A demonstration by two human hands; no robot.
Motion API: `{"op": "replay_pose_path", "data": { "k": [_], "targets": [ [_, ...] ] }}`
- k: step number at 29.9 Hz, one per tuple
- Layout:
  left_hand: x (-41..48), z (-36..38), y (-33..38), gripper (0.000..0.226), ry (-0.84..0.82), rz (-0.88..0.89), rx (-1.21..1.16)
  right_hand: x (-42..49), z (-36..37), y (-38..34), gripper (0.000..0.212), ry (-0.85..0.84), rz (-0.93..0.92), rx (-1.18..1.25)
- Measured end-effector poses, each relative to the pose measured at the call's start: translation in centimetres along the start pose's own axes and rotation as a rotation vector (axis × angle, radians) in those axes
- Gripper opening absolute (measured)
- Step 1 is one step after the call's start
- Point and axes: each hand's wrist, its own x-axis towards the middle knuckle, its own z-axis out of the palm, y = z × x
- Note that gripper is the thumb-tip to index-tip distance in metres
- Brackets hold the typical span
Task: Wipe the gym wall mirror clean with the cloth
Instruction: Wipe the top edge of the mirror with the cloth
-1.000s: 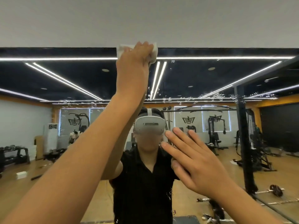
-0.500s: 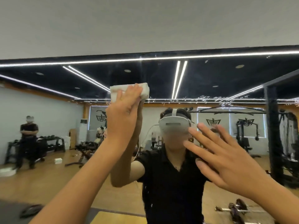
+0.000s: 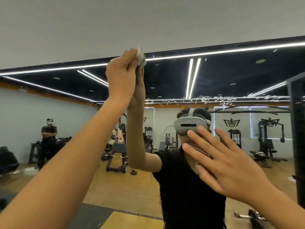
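Note:
The wall mirror (image 3: 214, 76) fills most of the view and reflects the gym and me. My left hand (image 3: 121, 76) is raised high and grips a small white cloth (image 3: 141, 57), pressing it against the glass right at the mirror's top edge. Most of the cloth is hidden behind my fingers. My right hand (image 3: 221, 164) lies flat on the glass at chest height, fingers straight and spread, holding nothing. A band of white droplets or specks (image 3: 214, 98) runs across the glass to the right of the cloth, below it.
A plain white wall (image 3: 148, 22) sits above the mirror. In the reflection stand a weight bench (image 3: 118, 156), cable machines (image 3: 270, 138), a dark rack post (image 3: 297, 146) at the right, a barbell (image 3: 252, 215) on the wooden floor, and a person (image 3: 47, 139) at the far left.
My left hand swept the cloth down from the mirror's top edge, then back up to it. The right hand stayed flat on the glass. My view shifted left.

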Motion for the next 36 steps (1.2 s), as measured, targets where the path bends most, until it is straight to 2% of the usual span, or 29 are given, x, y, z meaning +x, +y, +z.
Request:
{"op": "replay_pose_path", "data": {
  "k": [8,12,17,21,27,33,36],
  "targets": [
    [-10.4,-0.3,-1.4,0.031,-0.069,0.038,-0.071,0.1,-0.2,-0.2,0.06,0.0,0.016,-0.023],
    [-7.2,1.4,-0.4,0.033,-0.03,-0.029,-0.161,0.0,-0.1,-0.3,0.06,-0.003,0.022,-0.025],
    [-0.2,1.7,2.6,0.028,-0.007,-0.048,-0.043,0.0,-0.1,-0.2,0.06,0.008,0.022,-0.021],
    [-1.9,0.6,1.7,0.032,-0.122,-0.01,0.013,0.1,0.1,-0.4,0.06,0.007,0.029,-0.027],
    [-8.9,-1.0,1.3,0.038,-0.235,0.014,-0.093,0.0,-0.2,-0.2,0.06,0.005,0.019,-0.025],
    [-3.3,-0.8,1.4,0.037,-0.133,-0.015,0.031,0.0,-0.3,-0.3,0.059,-0.005,0.026,-0.021],
    [-0.5,-2.0,-0.8,0.028,-0.047,-0.009,0.039,0.0,-0.2,-0.4,0.059,0.005,0.028,-0.016]
  ]
}}
